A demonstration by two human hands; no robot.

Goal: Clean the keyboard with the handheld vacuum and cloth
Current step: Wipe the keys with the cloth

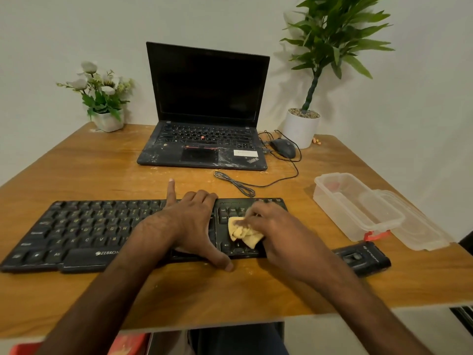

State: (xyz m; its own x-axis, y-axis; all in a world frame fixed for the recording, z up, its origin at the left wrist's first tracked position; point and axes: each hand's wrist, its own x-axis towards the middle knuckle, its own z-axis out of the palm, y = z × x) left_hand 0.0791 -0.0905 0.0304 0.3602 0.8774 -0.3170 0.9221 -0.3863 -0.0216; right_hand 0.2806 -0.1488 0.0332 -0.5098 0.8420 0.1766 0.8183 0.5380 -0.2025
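A long black keyboard [84, 234] lies across the near part of the wooden desk [89, 170], parallel to its near edge. Its keys carry pale letters, dulled by a whitish film, and "ZEBRON" shows in white print near the space bar. Its right end is mostly covered by both hands.

The left hand [190, 221] lies flat over the keys just left of the arrow block, palm down and gripping nothing: the forefinger reaches past the far edge of the board, the thumb hooks over the near edge onto the wood. The right hand [271, 226] is closed around a crumpled yellow cloth [243, 233], pressing it onto the arrow and navigation keys at the right end.

Just right of the keyboard, near the desk's edge, lies a black handheld vacuum [363, 257], flat on the wood and untouched. Beyond it, farther right, sits a clear plastic box [358, 208] with its lid [419, 226] beside it.

At the far side an open black laptop [204, 111] stands with a dark screen, its palm rest smeared white. To its right sits a black mouse [282, 147] with its cable looping forward. A white pot of white flowers [102, 98] stands far left, a tall green plant [330, 47] in a white pot far right.
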